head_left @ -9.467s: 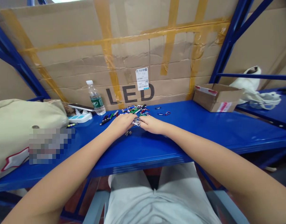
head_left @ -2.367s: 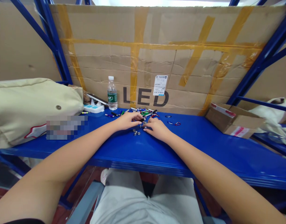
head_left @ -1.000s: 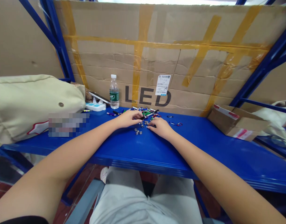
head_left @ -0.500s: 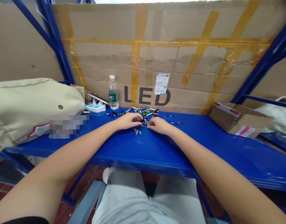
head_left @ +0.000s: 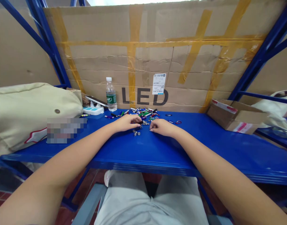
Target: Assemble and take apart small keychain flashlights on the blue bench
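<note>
Both my hands rest on the blue shelf (head_left: 204, 150) in front of a pile of small coloured keychain parts (head_left: 144, 113). My left hand (head_left: 126, 122) has its fingers curled, pinching a small dark piece near several loose silver metal bits (head_left: 136, 133). My right hand (head_left: 162, 127) lies a short way to the right, fingers curled down onto the shelf; whether they hold anything is hidden. A blue and red carabiner clip (head_left: 175, 122) lies just beyond the right hand.
A water bottle (head_left: 111, 95) stands at the back by the "LED" cardboard sheet (head_left: 157, 62). A white power strip (head_left: 94, 110) with a phone on it and a beige bag (head_left: 28, 112) sit at left. An open cardboard box (head_left: 234, 117) stands at right.
My hands have drawn slightly apart; the right hand has shifted a little to the right and nearer me. The view has drifted slightly.
</note>
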### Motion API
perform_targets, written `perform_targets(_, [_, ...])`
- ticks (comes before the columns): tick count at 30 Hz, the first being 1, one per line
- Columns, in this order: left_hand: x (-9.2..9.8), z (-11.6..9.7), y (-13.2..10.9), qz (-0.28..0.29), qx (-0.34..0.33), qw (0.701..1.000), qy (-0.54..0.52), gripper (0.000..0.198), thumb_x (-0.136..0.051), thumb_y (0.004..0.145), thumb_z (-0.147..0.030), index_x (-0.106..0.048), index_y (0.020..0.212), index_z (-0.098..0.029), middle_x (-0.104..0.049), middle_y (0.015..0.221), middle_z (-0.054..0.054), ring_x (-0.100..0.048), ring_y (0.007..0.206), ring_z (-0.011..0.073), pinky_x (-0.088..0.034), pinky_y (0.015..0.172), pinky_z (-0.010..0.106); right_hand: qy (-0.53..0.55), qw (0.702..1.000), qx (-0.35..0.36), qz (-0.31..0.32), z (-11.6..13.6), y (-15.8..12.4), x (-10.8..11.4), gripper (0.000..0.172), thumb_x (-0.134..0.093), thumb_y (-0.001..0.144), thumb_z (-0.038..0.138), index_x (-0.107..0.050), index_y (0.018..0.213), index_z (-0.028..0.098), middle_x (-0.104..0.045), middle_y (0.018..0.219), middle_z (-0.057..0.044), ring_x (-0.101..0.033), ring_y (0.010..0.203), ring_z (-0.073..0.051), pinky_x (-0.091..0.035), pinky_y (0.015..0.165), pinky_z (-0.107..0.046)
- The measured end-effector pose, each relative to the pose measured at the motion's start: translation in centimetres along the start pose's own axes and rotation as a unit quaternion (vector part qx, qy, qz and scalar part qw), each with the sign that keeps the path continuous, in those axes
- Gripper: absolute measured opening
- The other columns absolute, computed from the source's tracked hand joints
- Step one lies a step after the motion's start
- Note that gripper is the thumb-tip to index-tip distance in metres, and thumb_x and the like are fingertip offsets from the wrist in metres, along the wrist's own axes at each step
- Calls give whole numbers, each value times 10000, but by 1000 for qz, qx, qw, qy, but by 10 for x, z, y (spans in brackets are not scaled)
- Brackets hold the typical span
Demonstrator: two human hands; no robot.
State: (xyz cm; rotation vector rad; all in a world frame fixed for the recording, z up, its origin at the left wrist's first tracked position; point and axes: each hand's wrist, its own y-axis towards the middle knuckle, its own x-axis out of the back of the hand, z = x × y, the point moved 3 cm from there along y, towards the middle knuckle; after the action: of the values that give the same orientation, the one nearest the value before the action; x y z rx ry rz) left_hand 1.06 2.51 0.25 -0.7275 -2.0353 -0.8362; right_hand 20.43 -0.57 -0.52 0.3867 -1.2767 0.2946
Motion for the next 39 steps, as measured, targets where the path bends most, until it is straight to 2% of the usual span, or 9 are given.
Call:
perform_targets(6, [2, 2, -1, -4, 1, 1000, 9, 271, -589, 811, -284, -592, 1053, -160, -688, 1015, 63, -642, 919, 158, -496, 843, 295, 0, 1000, -17, 10, -13, -10, 5, 112, -616, 778, 177, -684, 868, 184, -701, 880, -40, -620, 794, -179, -443, 692, -254])
perform_targets(11, [2, 1, -1, 5, -4, 1000, 10, 270, -590, 812, -295, -596, 1050, -167, -685, 1019, 62, -637, 929, 159, -492, 846, 291, 19, 1000, -18, 10, -14, -13, 8, 135, -600, 753, 103, -684, 833, 173, -710, 883, -53, -636, 809, -184, -462, 736, -265])
perform_targets(14, [2, 0, -1, 3, -1, 1000, 11, 265, -594, 807, -282, -595, 1046, -166, -685, 1022, 63, -637, 930, 162, -492, 849, 300, 51, 998, 14, -42, -8, -11, 4, 175, -586, 741, 81, -661, 878, 159, -692, 856, -53, -623, 765, -164, -468, 713, -263])
perform_targets(18, [2, 0, -1, -4, -9, 1000, 0, 240, -587, 806, -259, -592, 1025, -161, -693, 991, 58, -645, 908, 161, -495, 850, 313, 208, 969, 46, -123, 1, -3, -5, 123, -560, 776, 153, -614, 887, 154, -650, 798, -29, -599, 696, -129, -483, 666, -252])
perform_targets(21, [1, 1, -1, -6, -15, 1000, -10, 224, -585, 806, -252, -591, 1013, -164, -696, 978, 53, -647, 900, 160, -498, 848, 315, 286, 948, 47, -129, 4, 2, -12, 102, -536, 779, 161, -600, 858, 160, -628, 767, -12, -580, 665, -117, -486, 649, -255])
perform_targets(26, [1, 2, 0, -2, -13, 1000, -10, 231, -589, 808, -252, -585, 1024, -169, -691, 992, 55, -646, 906, 153, -500, 851, 307, 319, 943, 35, -92, -1, 2, -15, 78, -549, 773, 168, -602, 830, 162, -637, 789, -18, -584, 702, -120, -487, 707, -276])
perform_targets(30, [-1, 3, 0, 12, -21, 1000, -3, 240, -585, 812, -266, -586, 1031, -167, -691, 990, 55, -646, 902, 153, -500, 851, 307, 343, 934, 21, -98, -6, 2, -14, 99, -572, 762, 175, -604, 854, 158, -642, 820, -30, -594, 729, -127, -489, 730, -288])
perform_targets(34, [-3, 1, 0, 17, -29, 999, -2, 246, -579, 815, -277, -590, 1030, -159, -690, 985, 60, -647, 891, 156, -502, 845, 307, 365, 919, 40, -144, -5, 2, -13, 144, -609, 742, 228, -584, 866, 159, -637, 817, -31, -594, 731, -136, -498, 712, -309])
perform_targets(39, [-4, -4, 0, 11, -24, 1000, -13, 259, -587, 808, -296, -594, 1021, -150, -689, 986, 68, -645, 889, 167, -508, 826, 315, 371, 901, 64, -214, 3, -1, -5, 171, -654, 701, 252, -580, 828, 165, -653, 838, -41, -613, 780, -146, -504, 761, -330])
